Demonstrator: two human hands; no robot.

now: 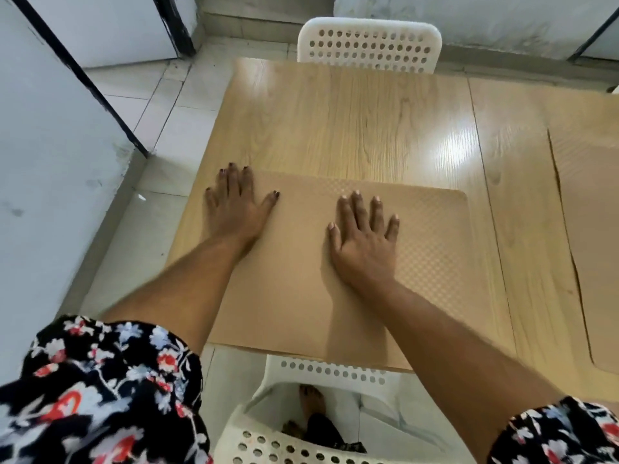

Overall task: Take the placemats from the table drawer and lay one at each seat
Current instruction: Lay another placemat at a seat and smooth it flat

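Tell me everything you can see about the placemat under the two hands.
The placemat is a thin tan rectangle with rounded corners and a fine checked texture, perhaps plastic. It lies flat on the wooden table, at its near edge, in front of the white perforated chair. The left hand rests open on its far left corner, fingers partly over the table; the right hand presses flat near its middle. Both forearms cross over it.

Table (385, 122): pale wood-grain top, smooth, glossy
Placemat (418, 262): tan, matt, fine embossed dot texture
Chairs (368, 41): white perforated plastic, matt
Sleeves (100, 390): floral printed cloth
Floor (160, 105): pale tiles
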